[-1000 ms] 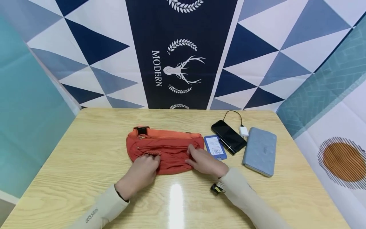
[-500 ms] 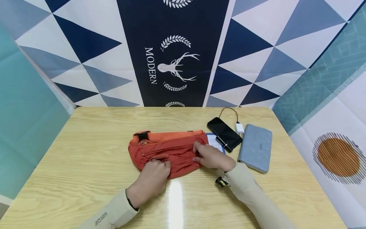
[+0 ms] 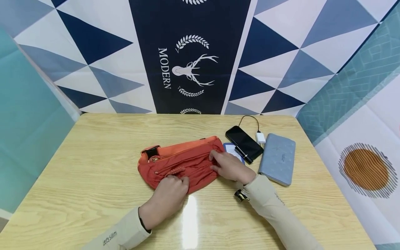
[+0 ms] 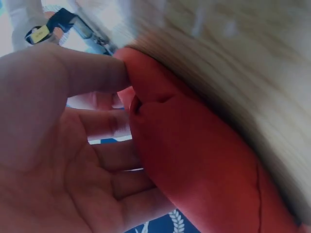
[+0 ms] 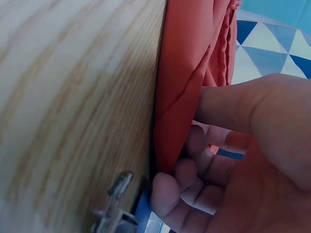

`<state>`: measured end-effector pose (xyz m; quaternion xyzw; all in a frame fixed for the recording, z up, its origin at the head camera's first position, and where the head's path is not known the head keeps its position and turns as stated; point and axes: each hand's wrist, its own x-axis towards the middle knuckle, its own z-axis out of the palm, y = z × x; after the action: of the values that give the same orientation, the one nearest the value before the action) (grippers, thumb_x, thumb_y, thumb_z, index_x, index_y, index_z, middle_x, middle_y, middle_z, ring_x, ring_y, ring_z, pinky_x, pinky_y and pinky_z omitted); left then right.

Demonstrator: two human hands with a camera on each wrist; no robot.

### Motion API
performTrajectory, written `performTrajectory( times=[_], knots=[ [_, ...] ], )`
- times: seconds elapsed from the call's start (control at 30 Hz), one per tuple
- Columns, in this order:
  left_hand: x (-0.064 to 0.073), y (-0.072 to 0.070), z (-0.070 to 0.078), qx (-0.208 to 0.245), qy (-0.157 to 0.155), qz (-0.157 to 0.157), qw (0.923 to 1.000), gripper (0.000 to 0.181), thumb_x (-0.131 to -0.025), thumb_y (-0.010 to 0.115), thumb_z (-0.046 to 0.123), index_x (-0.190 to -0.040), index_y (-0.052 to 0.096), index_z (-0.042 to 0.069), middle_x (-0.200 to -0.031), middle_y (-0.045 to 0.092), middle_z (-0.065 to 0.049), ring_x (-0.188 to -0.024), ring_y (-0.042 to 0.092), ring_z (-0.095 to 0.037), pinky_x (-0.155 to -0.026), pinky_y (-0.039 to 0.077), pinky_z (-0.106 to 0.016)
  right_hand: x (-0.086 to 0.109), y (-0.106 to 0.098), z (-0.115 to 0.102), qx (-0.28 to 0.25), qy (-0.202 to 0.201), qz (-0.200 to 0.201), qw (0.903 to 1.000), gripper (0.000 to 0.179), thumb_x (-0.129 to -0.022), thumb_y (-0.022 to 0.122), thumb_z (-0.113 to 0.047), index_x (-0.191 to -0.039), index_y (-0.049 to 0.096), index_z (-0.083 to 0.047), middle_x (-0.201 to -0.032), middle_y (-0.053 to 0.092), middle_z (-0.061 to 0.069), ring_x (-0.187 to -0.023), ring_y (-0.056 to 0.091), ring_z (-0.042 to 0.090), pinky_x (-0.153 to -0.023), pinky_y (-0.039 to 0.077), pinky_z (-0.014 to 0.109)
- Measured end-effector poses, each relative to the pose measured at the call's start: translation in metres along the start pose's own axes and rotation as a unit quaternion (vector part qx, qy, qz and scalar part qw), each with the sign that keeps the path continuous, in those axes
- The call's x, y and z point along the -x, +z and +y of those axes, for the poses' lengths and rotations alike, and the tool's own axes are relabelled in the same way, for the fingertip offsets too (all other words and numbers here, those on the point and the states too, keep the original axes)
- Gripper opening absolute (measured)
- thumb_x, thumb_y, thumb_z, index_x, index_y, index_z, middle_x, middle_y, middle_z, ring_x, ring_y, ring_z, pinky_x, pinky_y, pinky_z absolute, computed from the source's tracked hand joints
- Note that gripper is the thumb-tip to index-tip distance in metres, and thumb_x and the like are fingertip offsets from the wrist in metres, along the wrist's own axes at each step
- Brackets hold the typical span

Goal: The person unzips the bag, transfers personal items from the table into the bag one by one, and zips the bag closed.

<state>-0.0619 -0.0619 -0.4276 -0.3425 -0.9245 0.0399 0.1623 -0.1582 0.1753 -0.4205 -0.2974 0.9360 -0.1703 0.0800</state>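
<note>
A red waist bag point(image 3: 187, 163) with an orange strap, a black buckle point(image 3: 152, 151) and a braided zip pull point(image 3: 175, 170) lies on the table, its right end angled away from me. My left hand point(image 3: 170, 194) grips its lower front edge; in the left wrist view the thumb is on the near side of the red cloth point(image 4: 194, 150), with fingers behind it. Near the bag's right end, my right hand point(image 3: 229, 166) pinches the fabric between thumb and curled fingers point(image 5: 167, 191). The inside of the bag is hidden.
Right of the bag, a blue card holder point(image 3: 232, 150) is partly covered by the bag and right hand. A black phone point(image 3: 244, 140), a short black cylinder with a silver band point(image 3: 243, 155), a white charger point(image 3: 260, 138) with a cable and a blue-grey notebook point(image 3: 278, 158) lie beyond.
The bag has shifted a little right and turned, its right end swinging away from me and over part of the card holder. Both hands have moved along with it, still gripping.
</note>
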Motion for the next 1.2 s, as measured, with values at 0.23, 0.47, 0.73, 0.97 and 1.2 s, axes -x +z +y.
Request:
performTrajectory(
  times=[0.23, 0.47, 0.73, 0.97, 1.2],
  knots=[
    [0.003, -0.003, 0.002, -0.003, -0.007, -0.001, 1.0, 0.015, -0.082, 0.073, 0.018, -0.082, 0.063, 0.007, -0.062, 0.056, -0.005, -0.056, 0.058, -0.019, -0.049, 0.049, -0.033, 0.001, 0.001, -0.003, 0.023, -0.017, 0.018, 0.9994, 0.019, -0.093, 0.071, -0.016, -0.104, 0.057, -0.009, -0.082, 0.058, 0.0, -0.071, 0.054, 0.015, -0.064, 0.047, 0.035],
    [0.004, -0.015, -0.01, 0.101, -0.018, -0.081, 0.9915, 0.024, -0.093, 0.069, 0.025, -0.103, 0.066, 0.004, -0.077, 0.062, -0.01, -0.067, 0.062, -0.026, -0.053, 0.052, -0.037, 0.004, 0.001, -0.012, 0.081, -0.016, 0.039, 0.9958, 0.013, -0.093, 0.069, -0.01, -0.099, 0.058, -0.007, -0.076, 0.055, 0.002, -0.071, 0.059, 0.019, -0.059, 0.048, 0.036],
    [0.0, -0.041, -0.051, 0.277, -0.027, -0.128, 0.9519, 0.02, -0.098, 0.062, 0.021, -0.08, 0.059, 0.014, -0.064, 0.049, 0.005, -0.055, 0.046, -0.005, -0.051, 0.042, -0.025, 0.006, -0.004, -0.034, 0.087, -0.024, 0.058, 0.9942, 0.01, -0.095, 0.062, -0.007, -0.088, 0.056, -0.01, -0.069, 0.051, -0.002, -0.065, 0.054, 0.014, -0.053, 0.044, 0.032],
    [0.003, -0.053, -0.094, 0.275, -0.061, -0.064, 0.9574, 0.019, -0.095, 0.064, 0.01, -0.081, 0.053, 0.015, -0.062, 0.041, 0.008, -0.055, 0.039, -0.005, -0.053, 0.037, -0.023, 0.003, -0.008, -0.062, 0.071, -0.082, 0.08, 0.9909, 0.006, -0.095, 0.062, -0.008, -0.092, 0.059, -0.012, -0.07, 0.051, -0.006, -0.065, 0.052, 0.01, -0.057, 0.043, 0.028],
    [0.01, -0.045, -0.114, 0.253, -0.105, -0.072, 0.9592, 0.007, -0.092, 0.068, 0.007, -0.093, 0.061, 0.008, -0.075, 0.054, 0.003, -0.064, 0.05, -0.012, -0.059, 0.043, -0.029, -0.015, -0.012, -0.093, 0.067, -0.126, 0.086, 0.9861, 0.003, -0.098, 0.06, -0.012, -0.098, 0.063, -0.012, -0.08, 0.053, -0.006, -0.071, 0.05, 0.008, -0.062, 0.046, 0.026]
  ],
)
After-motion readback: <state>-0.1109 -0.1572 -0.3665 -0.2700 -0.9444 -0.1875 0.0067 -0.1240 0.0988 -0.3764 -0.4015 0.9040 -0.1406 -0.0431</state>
